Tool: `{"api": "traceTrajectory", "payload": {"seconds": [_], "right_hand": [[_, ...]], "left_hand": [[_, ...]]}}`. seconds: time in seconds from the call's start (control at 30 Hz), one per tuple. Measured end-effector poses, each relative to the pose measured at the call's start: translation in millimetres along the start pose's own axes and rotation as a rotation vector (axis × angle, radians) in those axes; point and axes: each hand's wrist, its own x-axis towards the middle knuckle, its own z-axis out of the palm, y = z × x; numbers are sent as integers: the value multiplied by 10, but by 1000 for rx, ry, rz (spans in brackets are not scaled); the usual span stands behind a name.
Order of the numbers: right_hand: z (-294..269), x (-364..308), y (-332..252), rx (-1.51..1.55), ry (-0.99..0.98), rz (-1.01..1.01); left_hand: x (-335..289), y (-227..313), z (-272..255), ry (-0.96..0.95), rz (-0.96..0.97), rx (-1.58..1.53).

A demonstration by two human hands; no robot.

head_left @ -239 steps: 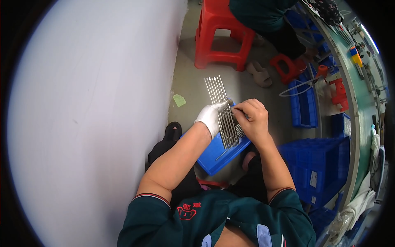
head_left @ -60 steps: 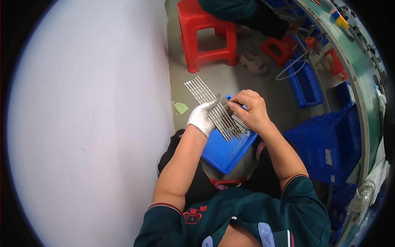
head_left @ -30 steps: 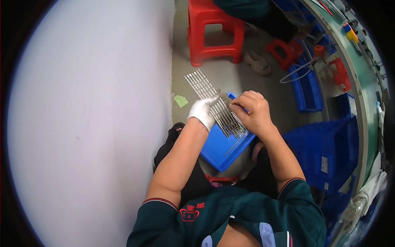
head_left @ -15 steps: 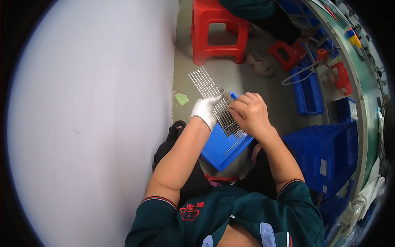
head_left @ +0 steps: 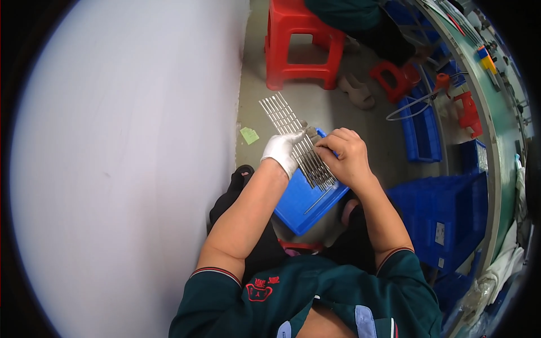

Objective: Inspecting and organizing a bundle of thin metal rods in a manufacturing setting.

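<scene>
My left hand (head_left: 282, 151), in a white glove with greyed fingertips, is closed around a flat row of several thin metal rods (head_left: 280, 112). The rods slant from upper left to lower right, side by side, with darker lower ends. My bare right hand (head_left: 346, 153) is at the right edge of the row, thumb and fingers pinched together; what lies between them is too small to make out. Below the hands is a blue plastic bin (head_left: 293, 211), with a single thin rod (head_left: 318, 201) lying in it.
A white wall (head_left: 129, 169) runs along my left. Ahead stands a red stool (head_left: 304, 73), near another person's dark-clothed legs (head_left: 389, 42) and a beige shoe (head_left: 356, 90). Blue crates (head_left: 439, 214) and a green-topped workbench (head_left: 504, 129) are on the right. A green paper (head_left: 249, 135) lies on the floor.
My right hand has shifted very slightly along the rods' right edge, its fingers still pinched. The left hand keeps its hold on the rods. The view has moved a little.
</scene>
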Motion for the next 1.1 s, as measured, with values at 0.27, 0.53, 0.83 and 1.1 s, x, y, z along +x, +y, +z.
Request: {"api": "traceTrajectory", "payload": {"seconds": [0.27,0.53,0.83,1.1], "right_hand": [[50,-4,19,2,-47,-2],[68,2,10,-101,-80,-99],[7,38,-60,-43,-64,-41],[67,9,-21,11,-71,16]], "left_hand": [[22,3,-25,-2,-3,-14],[29,4,-29,36,-2,12],[19,11,-31,22,-12,7],[2,10,-30,-23,-22,-33]]}}
